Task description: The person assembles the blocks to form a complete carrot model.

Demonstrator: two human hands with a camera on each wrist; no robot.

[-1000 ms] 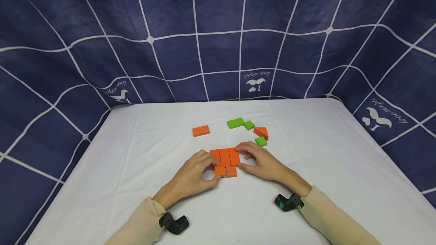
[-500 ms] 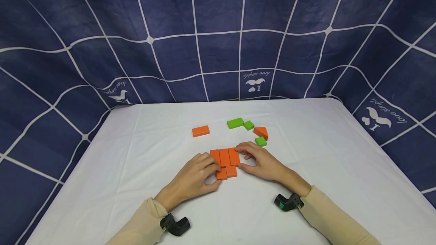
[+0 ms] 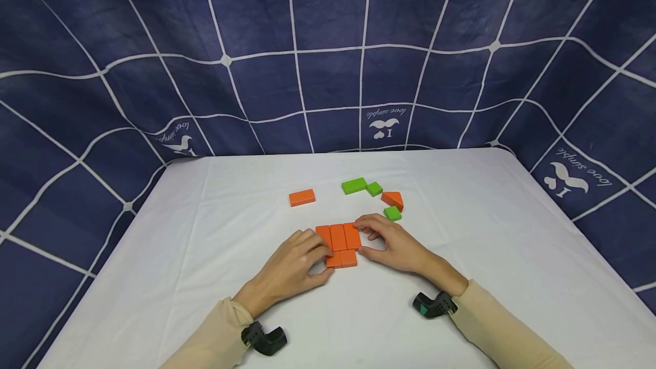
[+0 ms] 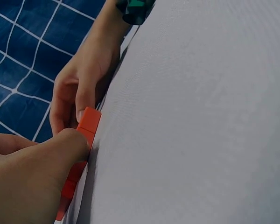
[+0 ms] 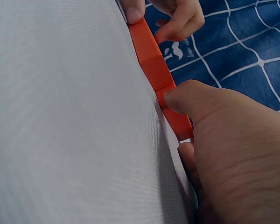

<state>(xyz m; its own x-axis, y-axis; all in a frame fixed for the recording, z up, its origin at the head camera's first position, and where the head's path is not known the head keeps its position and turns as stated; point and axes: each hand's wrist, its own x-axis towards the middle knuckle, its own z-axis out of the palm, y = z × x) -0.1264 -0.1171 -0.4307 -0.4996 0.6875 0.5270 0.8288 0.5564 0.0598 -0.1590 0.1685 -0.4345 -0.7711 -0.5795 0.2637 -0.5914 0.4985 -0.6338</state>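
Three oblong orange blocks (image 3: 338, 237) lie side by side on the white cloth, long sides touching. Against their near ends sit two small orange blocks, a left one (image 3: 335, 261) and a right one (image 3: 349, 258), their sides together. My left hand (image 3: 293, 262) pinches the left small block between thumb and fingers, and its fingertips hide part of the leftmost oblong block. At the other side, my right hand (image 3: 397, 245) holds the rightmost oblong block (image 3: 352, 236), thumb at its near corner and fingers at its far corner. In the right wrist view the right thumb (image 5: 177, 99) touches orange.
Farther back lie an orange oblong block (image 3: 302, 197), a green oblong block (image 3: 354, 185), a small green block (image 3: 374, 189), an orange triangular block (image 3: 393, 199) and another small green block (image 3: 393, 213). A dark blue checked curtain (image 3: 328, 78) surrounds the table's far side.
My left hand has shifted slightly right and nearer, pushing the left small block against its neighbour; the gap between them has closed. My right hand has stayed put.
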